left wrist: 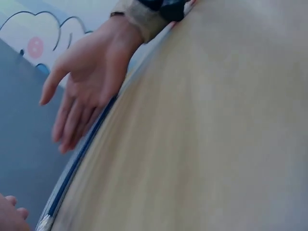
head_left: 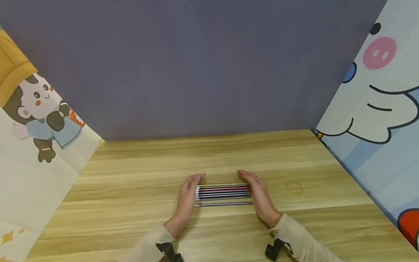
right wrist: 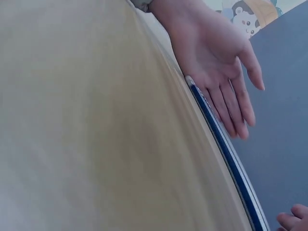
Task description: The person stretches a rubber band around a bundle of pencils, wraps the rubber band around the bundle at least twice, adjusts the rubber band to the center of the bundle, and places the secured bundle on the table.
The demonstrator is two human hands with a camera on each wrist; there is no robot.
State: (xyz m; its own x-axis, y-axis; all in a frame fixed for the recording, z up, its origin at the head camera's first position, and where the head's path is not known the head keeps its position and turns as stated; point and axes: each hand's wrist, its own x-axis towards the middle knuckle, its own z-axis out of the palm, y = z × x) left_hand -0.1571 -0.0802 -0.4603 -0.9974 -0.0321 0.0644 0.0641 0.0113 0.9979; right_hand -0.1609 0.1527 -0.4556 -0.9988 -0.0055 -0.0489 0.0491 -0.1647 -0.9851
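Pencils (head_left: pixel 223 193): close-packed row, side by side, flat on the surface (head_left: pixel 114 203), between the two grips; pale ends all to the left. Count too fine to tell.
Lone pencil (head_left: pixel 224 204): parallel to the row, on its near side, with a gap.
Handling (judged): light, stiff, smooth; likely to slide or roll out of line; leads probably brittle.
Where to hold (judged): palms flat on both ends for evening up; fingers round the middle for lifting as one bundle.
Left grip (head_left: pixel 187 196): fingers extended, curled round nothing; palm faces the pale ends, apparently touching.
Right grip (head_left: pixel 260 198): fingers likewise straight, nothing clasped; palm against the opposite ends, as far as can be told.
Yellow loop (head_left: pixel 295 187): probably a rubber band; lies right of the right grip.
Grey panel (head_left: pixel 209 72): upright behind the surface.
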